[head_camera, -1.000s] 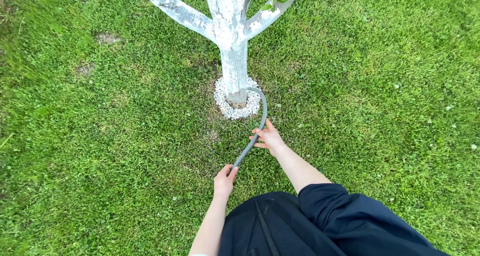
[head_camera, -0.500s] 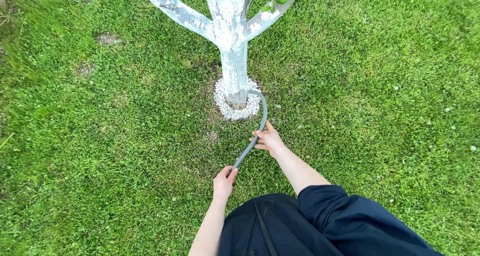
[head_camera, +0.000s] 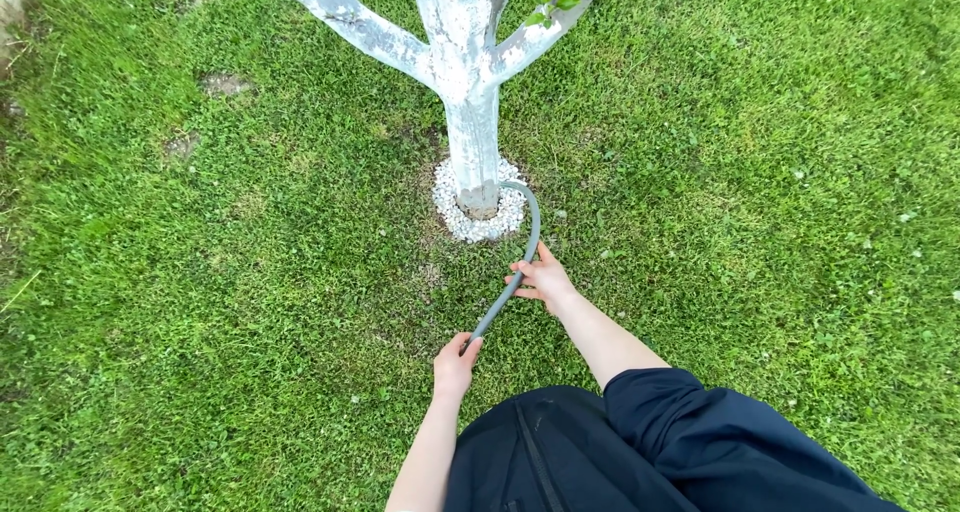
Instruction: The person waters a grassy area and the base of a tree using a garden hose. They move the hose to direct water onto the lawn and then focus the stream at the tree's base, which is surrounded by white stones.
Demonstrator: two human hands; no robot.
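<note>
A green lawn (head_camera: 200, 302) fills the view, with two small bare patches of soil (head_camera: 225, 84) seen at the far left. A whitewashed tree trunk (head_camera: 472, 122) rises at the far centre and is split into three limbs, a few green leaves (head_camera: 548, 0) being seen on the right one. The foot of the trunk is ringed by a bed of white pebbles (head_camera: 480, 224). At the near edge, dark blue clothing (head_camera: 640, 452) is seen, with a rolled sleeve on the right arm.

A grey hose (head_camera: 520, 262) is laid from the near centre towards the tree, where its far end is curved around the right side of the trunk's base, over the pebbles. The middle of the hose is gripped by the right hand (head_camera: 545, 280), with fingers curled about it and the thumb pointing away. The near end of the hose is held by the left hand (head_camera: 455, 364), closed around it, just in front of the clothing. The two hands are set near each other along the hose.
</note>
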